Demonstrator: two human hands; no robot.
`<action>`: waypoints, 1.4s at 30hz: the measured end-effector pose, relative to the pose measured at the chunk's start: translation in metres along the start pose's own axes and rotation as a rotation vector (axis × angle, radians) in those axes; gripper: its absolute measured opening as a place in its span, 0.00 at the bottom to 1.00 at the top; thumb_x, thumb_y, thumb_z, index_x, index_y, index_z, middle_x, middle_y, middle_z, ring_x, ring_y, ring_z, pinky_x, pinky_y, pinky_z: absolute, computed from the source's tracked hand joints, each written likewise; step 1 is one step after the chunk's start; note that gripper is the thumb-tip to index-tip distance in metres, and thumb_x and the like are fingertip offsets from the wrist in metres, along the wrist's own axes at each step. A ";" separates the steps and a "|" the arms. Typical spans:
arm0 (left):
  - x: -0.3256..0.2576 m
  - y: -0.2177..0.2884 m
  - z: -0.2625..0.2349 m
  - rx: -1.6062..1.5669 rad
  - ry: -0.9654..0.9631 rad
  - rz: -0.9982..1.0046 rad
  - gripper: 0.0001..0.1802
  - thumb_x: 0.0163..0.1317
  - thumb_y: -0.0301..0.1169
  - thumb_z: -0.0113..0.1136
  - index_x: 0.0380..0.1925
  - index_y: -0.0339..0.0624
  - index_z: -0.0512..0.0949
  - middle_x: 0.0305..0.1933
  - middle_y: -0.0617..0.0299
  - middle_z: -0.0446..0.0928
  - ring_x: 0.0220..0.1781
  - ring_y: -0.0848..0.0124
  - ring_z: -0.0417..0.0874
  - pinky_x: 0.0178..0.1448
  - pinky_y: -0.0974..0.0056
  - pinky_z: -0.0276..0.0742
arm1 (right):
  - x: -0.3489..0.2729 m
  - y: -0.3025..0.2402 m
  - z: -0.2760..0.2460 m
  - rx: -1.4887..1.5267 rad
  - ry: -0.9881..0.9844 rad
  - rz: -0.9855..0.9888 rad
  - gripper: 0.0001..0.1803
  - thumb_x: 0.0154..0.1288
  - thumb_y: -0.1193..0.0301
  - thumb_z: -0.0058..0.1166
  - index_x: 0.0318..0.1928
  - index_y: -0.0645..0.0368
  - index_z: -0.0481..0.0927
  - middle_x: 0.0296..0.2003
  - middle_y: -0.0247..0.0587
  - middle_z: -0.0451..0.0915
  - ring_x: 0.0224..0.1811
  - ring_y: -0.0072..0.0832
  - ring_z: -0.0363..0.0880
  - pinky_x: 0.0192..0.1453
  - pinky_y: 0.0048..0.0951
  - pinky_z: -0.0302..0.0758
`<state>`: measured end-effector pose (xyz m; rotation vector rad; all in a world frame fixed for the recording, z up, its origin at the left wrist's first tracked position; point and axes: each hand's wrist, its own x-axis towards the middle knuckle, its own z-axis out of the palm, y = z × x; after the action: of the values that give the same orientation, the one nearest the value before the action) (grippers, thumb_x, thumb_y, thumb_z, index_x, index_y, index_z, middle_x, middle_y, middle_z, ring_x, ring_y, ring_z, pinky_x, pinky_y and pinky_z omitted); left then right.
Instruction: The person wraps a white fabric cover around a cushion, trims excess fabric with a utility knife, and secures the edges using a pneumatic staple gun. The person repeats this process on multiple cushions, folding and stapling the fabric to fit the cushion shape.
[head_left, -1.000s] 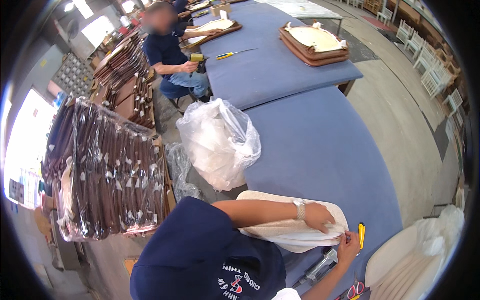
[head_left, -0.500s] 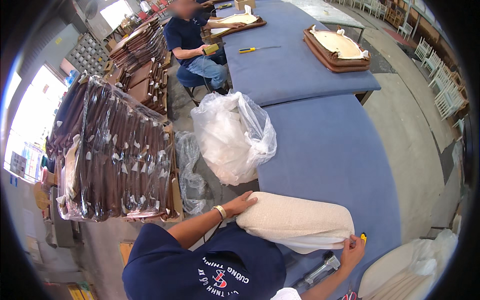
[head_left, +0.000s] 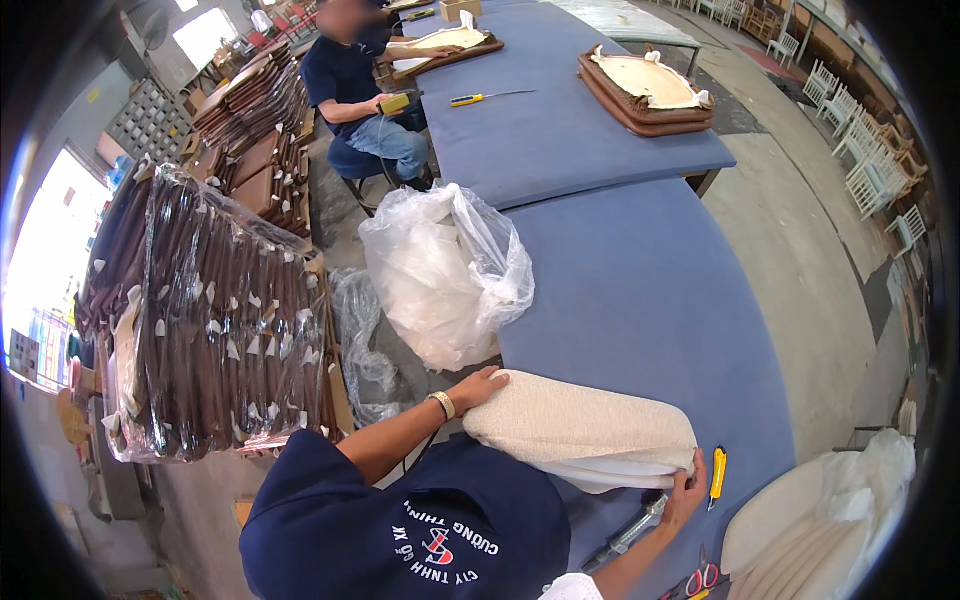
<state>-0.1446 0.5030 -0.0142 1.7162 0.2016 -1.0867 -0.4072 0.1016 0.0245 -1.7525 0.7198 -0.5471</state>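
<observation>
Head view, reading left to right: a plastic-wrapped stack of brown seat frames (head_left: 215,330) is standing far out beyond the left hand's fingers; a clear plastic bag of white material (head_left: 440,275) is sitting just past those fingertips, beside the blue-covered table (head_left: 640,290); the left hand (head_left: 480,388) is resting with fingers laid flat and extended against the left end of the cream upholstered seat cushion (head_left: 580,430), not curling around it; the cushion is lying on its side at the table's near edge, spanning between the two hands; the right hand (head_left: 685,490) is pinching the fabric at the cushion's lower right corner, fingers closed on it; a yellow utility knife (head_left: 717,474) is lying just beside the right fingertips; red-handled scissors (head_left: 703,578) are lying below that hand; a stack of white seat pads (head_left: 820,520) is lying further right.
</observation>
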 end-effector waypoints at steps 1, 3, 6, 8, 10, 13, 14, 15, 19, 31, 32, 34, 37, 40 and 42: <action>0.001 0.007 -0.003 0.022 -0.008 -0.004 0.44 0.75 0.50 0.57 0.79 0.32 0.54 0.76 0.43 0.67 0.71 0.59 0.75 0.72 0.58 0.72 | 0.000 0.000 0.000 -0.001 0.019 -0.019 0.29 0.61 0.82 0.50 0.66 0.69 0.76 0.69 0.55 0.72 0.68 0.40 0.75 0.69 0.37 0.73; 0.002 0.017 -0.014 0.033 -0.067 0.012 0.45 0.74 0.49 0.58 0.79 0.31 0.55 0.76 0.42 0.67 0.71 0.58 0.74 0.72 0.58 0.72 | -0.004 -0.012 -0.003 -0.046 0.004 -0.027 0.28 0.61 0.83 0.50 0.64 0.70 0.77 0.69 0.55 0.72 0.68 0.41 0.75 0.69 0.37 0.74; 0.003 0.052 -0.025 0.052 -0.140 0.027 0.45 0.72 0.48 0.60 0.78 0.31 0.56 0.75 0.41 0.67 0.71 0.59 0.75 0.71 0.59 0.73 | -0.014 -0.026 -0.008 -0.094 0.039 -0.036 0.26 0.62 0.83 0.50 0.63 0.71 0.77 0.68 0.55 0.73 0.67 0.41 0.76 0.68 0.37 0.74; -0.005 0.085 -0.024 0.090 -0.131 0.036 0.44 0.72 0.48 0.61 0.78 0.32 0.58 0.73 0.43 0.70 0.68 0.61 0.78 0.68 0.60 0.76 | -0.025 -0.040 -0.007 -0.138 0.084 -0.037 0.26 0.63 0.82 0.50 0.62 0.71 0.77 0.67 0.55 0.74 0.66 0.41 0.76 0.68 0.36 0.74; 0.015 0.093 -0.035 0.144 -0.154 0.069 0.46 0.70 0.49 0.62 0.78 0.32 0.58 0.75 0.41 0.67 0.69 0.60 0.77 0.69 0.61 0.76 | -0.032 -0.057 0.004 -0.191 0.125 -0.036 0.25 0.64 0.82 0.51 0.63 0.71 0.76 0.66 0.54 0.74 0.66 0.41 0.76 0.68 0.36 0.73; 0.042 0.121 -0.038 0.224 -0.221 0.089 0.47 0.69 0.50 0.63 0.78 0.32 0.57 0.76 0.40 0.65 0.73 0.58 0.74 0.71 0.60 0.75 | -0.037 -0.055 0.011 -0.185 0.230 -0.065 0.26 0.65 0.82 0.50 0.64 0.71 0.75 0.66 0.53 0.74 0.65 0.40 0.77 0.68 0.36 0.73; 0.049 0.130 -0.037 0.248 -0.247 0.082 0.48 0.69 0.51 0.63 0.78 0.32 0.57 0.77 0.40 0.64 0.74 0.57 0.73 0.71 0.59 0.74 | -0.036 -0.061 0.017 -0.178 0.266 -0.038 0.26 0.66 0.82 0.50 0.65 0.71 0.75 0.66 0.53 0.74 0.65 0.40 0.77 0.68 0.36 0.73; 0.055 0.140 -0.036 0.272 -0.272 0.077 0.49 0.69 0.51 0.63 0.79 0.32 0.56 0.78 0.40 0.63 0.75 0.57 0.72 0.72 0.59 0.73 | -0.035 -0.070 0.023 -0.171 0.300 -0.013 0.26 0.67 0.82 0.50 0.65 0.71 0.75 0.65 0.53 0.75 0.65 0.40 0.77 0.68 0.36 0.73; 0.066 0.184 -0.033 0.242 -0.373 -0.049 0.52 0.68 0.53 0.64 0.80 0.33 0.51 0.80 0.39 0.58 0.77 0.56 0.69 0.75 0.58 0.71 | -0.021 -0.077 0.037 -0.250 0.340 0.060 0.25 0.69 0.81 0.47 0.67 0.71 0.73 0.63 0.54 0.77 0.64 0.38 0.77 0.68 0.35 0.73; 0.142 0.149 -0.038 0.130 -0.490 -0.210 0.54 0.67 0.45 0.68 0.82 0.40 0.46 0.73 0.43 0.70 0.68 0.59 0.78 0.64 0.57 0.80 | 0.004 -0.032 0.079 -0.537 0.565 0.217 0.26 0.68 0.75 0.42 0.64 0.71 0.76 0.62 0.56 0.79 0.65 0.46 0.77 0.73 0.42 0.69; 0.141 0.153 -0.038 0.123 -0.488 -0.219 0.54 0.67 0.44 0.68 0.82 0.40 0.47 0.73 0.43 0.70 0.68 0.59 0.78 0.63 0.57 0.80 | 0.009 -0.033 0.081 -0.532 0.567 0.228 0.26 0.67 0.76 0.42 0.64 0.71 0.76 0.61 0.56 0.79 0.65 0.46 0.77 0.73 0.42 0.69; 0.144 0.158 -0.038 0.096 -0.488 -0.260 0.53 0.66 0.44 0.69 0.82 0.40 0.47 0.72 0.43 0.71 0.66 0.59 0.79 0.62 0.57 0.81 | 0.017 -0.036 0.079 -0.522 0.569 0.251 0.26 0.66 0.76 0.42 0.63 0.71 0.77 0.61 0.56 0.80 0.65 0.46 0.77 0.72 0.43 0.70; 0.152 0.164 -0.041 0.029 -0.496 -0.341 0.53 0.66 0.44 0.69 0.81 0.40 0.48 0.72 0.44 0.71 0.65 0.60 0.81 0.61 0.57 0.83 | 0.030 -0.035 0.075 -0.636 0.576 0.262 0.25 0.66 0.76 0.43 0.62 0.71 0.78 0.59 0.55 0.81 0.64 0.46 0.78 0.72 0.44 0.70; 0.169 0.156 -0.041 0.030 -0.496 -0.382 0.53 0.66 0.45 0.69 0.81 0.40 0.49 0.72 0.45 0.71 0.66 0.60 0.80 0.61 0.58 0.83 | 0.033 -0.034 0.072 -0.621 0.537 0.258 0.23 0.72 0.74 0.44 0.64 0.68 0.77 0.61 0.54 0.80 0.63 0.43 0.79 0.70 0.40 0.72; 0.174 0.161 -0.044 0.059 -0.545 -0.412 0.50 0.67 0.46 0.68 0.81 0.42 0.52 0.72 0.45 0.70 0.65 0.61 0.80 0.62 0.58 0.83 | 0.042 -0.072 0.090 -0.676 0.559 0.312 0.24 0.71 0.75 0.43 0.64 0.67 0.77 0.61 0.54 0.80 0.62 0.43 0.79 0.68 0.40 0.72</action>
<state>0.0762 0.4073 -0.0321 1.3942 0.1800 -1.8367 -0.3022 0.1475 0.0686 -2.0465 1.6946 -0.6251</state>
